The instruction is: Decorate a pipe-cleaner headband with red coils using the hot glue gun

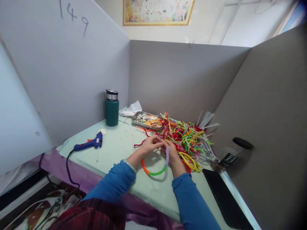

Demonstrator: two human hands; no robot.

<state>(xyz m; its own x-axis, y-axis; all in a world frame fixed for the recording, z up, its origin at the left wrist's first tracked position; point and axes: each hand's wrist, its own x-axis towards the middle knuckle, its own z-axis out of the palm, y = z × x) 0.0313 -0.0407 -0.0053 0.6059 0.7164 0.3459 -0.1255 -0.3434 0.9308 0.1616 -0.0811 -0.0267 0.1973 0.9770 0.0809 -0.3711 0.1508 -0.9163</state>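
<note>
At the near edge of the table (112,143), two forearms in blue sleeves reach over the pale green cover. A black flat object (225,198) lies along the right edge. The fuzzy ring (157,173), coloured orange, green and lilac, is between the hands, over the middle of the table. The right hand (171,153) is grasping the lilac part with its fingers. The left hand (151,144) has its fingers bent and its thumb near them, at the upper side of the ring; whether it pinches something, I cannot tell.

Near the left edge lies a blue glue gun (88,144), its nozzle towards the near edge, with a round white piece (103,131) just beside it. To the right of the hands there are yellow loops (189,161), and behind them a big pile of coloured fuzzy sticks (179,134) with grey coils (206,153). By the right edge is a clear container with black lid (242,143).

Farther, a green bottle (112,111) stands upright near the far left corner. Near the far edge, a metal tray (147,121) holds small round pieces, and white paper (134,108) lies behind it. Grey panels (168,76) stand around the table, and a framed picture (158,11) hangs on the wall.
</note>
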